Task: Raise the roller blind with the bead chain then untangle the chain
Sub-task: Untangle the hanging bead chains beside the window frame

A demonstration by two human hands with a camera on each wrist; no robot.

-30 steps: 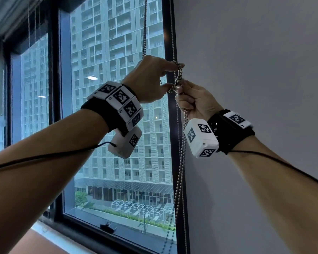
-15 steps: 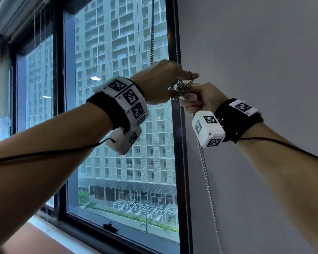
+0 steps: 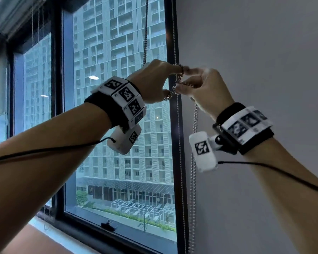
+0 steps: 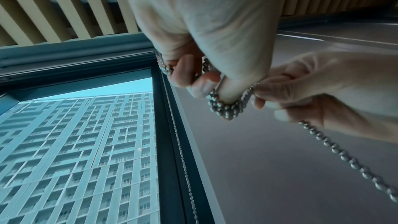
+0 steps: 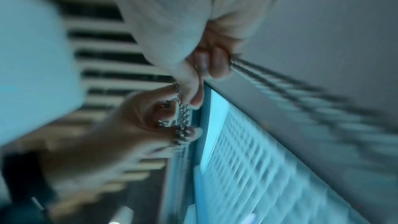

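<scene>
While bunched between them, bead chain (image 3: 174,87) pinched by left hand (image 3: 152,81) and right hand (image 3: 207,90), slack below.

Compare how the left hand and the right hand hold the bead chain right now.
The left hand has the bead chain looped over its extended forefinger, with a knot of beads bunched at the fingertip; the right hand pinches a strand pulled sideways from that knot. The left hand is in front of the window; the right hand is in front of the wall, with doubled chain hanging below it. Both grip the chain.
</scene>
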